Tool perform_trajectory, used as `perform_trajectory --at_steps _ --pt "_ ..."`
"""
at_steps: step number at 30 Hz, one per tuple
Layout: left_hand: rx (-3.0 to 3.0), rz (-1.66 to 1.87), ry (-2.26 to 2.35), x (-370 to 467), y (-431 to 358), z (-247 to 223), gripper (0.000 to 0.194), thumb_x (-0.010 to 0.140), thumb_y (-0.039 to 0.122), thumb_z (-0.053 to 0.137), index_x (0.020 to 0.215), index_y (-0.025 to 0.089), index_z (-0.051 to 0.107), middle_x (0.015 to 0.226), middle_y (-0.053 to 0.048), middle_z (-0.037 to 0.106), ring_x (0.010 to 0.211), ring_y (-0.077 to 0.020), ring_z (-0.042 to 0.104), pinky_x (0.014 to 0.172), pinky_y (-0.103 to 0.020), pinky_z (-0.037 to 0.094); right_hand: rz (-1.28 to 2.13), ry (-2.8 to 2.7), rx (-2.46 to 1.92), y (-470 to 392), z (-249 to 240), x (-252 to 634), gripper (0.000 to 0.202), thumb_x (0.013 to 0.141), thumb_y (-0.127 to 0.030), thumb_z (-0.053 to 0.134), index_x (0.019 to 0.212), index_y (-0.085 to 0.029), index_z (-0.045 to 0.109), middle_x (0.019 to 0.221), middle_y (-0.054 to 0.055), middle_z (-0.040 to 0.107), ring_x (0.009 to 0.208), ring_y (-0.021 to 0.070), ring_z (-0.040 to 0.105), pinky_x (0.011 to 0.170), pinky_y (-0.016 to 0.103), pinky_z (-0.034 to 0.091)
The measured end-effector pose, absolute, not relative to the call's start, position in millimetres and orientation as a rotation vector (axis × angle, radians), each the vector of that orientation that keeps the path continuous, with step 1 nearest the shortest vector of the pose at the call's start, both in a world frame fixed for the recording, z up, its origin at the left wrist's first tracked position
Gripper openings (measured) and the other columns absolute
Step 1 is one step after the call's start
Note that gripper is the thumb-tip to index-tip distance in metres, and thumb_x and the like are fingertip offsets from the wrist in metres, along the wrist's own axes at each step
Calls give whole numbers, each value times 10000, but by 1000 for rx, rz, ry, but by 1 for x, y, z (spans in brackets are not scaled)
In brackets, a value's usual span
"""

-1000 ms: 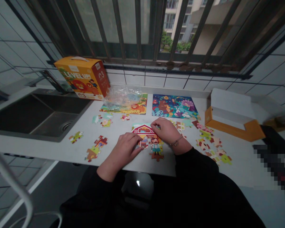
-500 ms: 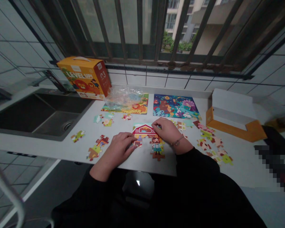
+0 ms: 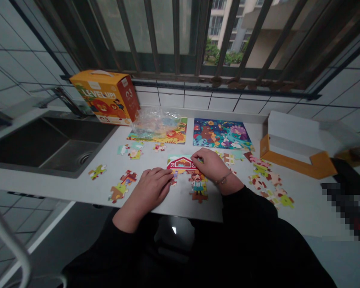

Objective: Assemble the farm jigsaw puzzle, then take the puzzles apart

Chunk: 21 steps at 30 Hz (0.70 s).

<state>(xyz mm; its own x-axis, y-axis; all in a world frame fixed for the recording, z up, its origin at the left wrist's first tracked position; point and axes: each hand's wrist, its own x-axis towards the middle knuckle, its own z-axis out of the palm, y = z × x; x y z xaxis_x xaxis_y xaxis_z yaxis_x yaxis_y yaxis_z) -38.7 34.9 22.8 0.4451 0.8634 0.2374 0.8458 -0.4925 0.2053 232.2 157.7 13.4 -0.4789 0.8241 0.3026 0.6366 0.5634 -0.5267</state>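
A partly joined jigsaw puzzle [image 3: 181,163] with a red barn and a bearded farmer figure lies on the counter before me. My left hand [image 3: 152,185] rests palm down at its left side, fingers extended and covering part of the lower left piece. At the barn's right edge, my right hand [image 3: 209,165] has its thumb and fingers drawn together; whatever lies between the fingertips is hidden. Loose puzzle pieces [image 3: 119,193] lie left of my left hand. Several more pieces [image 3: 258,183] are spread to the right of my right hand.
A yellow-orange box [image 3: 103,100] stands behind the sink [image 3: 78,160]. Clear plastic wrapping [image 3: 154,122] covers part of a lion picture [image 3: 177,136]. A dark blue animal picture [image 3: 222,134] lies beside it. An open orange-and-white box [image 3: 297,154] sits at the right.
My left hand has shifted slightly over the lower left piece and now hides more of it. My right hand stays at the barn's right edge.
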Motion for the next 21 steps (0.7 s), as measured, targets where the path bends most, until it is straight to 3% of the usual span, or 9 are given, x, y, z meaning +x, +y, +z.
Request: perform_trajectory --at_steps 12,21 --pt "2605 478 1620 -26 33 18 327 1102 296 571 1351 205 763 1395 -137 760 1234 -337 679 1015 -536 523 481 -2276 -1203 155 17 230 147 1021 -209 691 945 -202 817 979 73 781 967 225 695 889 337 481" --pt "2584 386 1677 -31 28 24 376 1124 339 502 1413 209 704 1457 -135 719 1303 -325 653 1084 -523 516 496 -2286 -1200 155 17 231 142 1022 -209 690 964 -201 819 995 74 787 975 223 702 902 340 484"
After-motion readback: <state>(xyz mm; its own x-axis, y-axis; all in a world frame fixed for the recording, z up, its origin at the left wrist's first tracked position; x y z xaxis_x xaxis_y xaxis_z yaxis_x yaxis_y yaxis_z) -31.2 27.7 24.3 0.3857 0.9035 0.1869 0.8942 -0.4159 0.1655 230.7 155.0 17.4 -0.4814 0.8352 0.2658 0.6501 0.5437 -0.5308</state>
